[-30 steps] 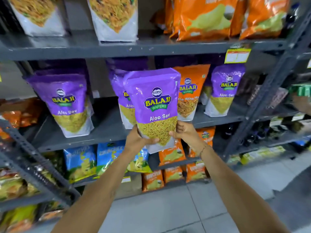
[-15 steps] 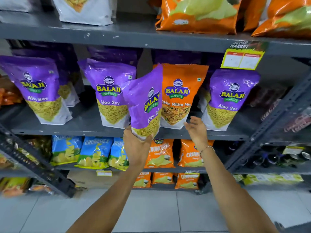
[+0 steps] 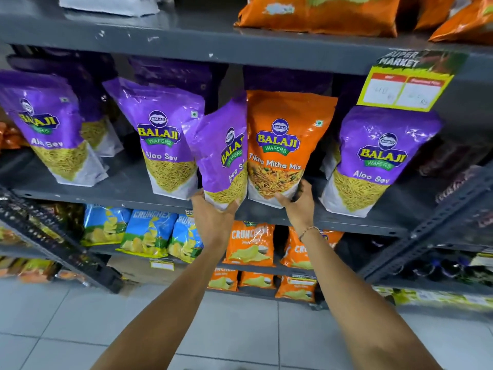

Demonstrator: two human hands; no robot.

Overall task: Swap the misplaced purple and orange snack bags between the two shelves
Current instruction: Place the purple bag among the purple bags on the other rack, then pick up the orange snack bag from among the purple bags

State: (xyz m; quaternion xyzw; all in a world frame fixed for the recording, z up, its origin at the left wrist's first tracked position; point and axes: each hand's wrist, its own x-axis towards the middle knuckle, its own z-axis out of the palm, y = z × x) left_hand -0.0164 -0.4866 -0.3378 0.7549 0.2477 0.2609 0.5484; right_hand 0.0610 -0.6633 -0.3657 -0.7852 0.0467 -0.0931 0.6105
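Meanwhile, both hands were at the purple shelf (image 3: 170,201)
Left hand (image 3: 213,217) gripped the tilted purple bag (image 3: 224,153); right hand (image 3: 298,204) fingers closed around the orange bag (image 3: 282,145) base

We are seeing the grey metal middle shelf (image 3: 128,188) carrying upright purple Aloo Sev bags (image 3: 165,145) and one orange Tikha Mitha Mix bag (image 3: 282,145); orange bags (image 3: 320,17) are lying on the upper shelf (image 3: 186,41).
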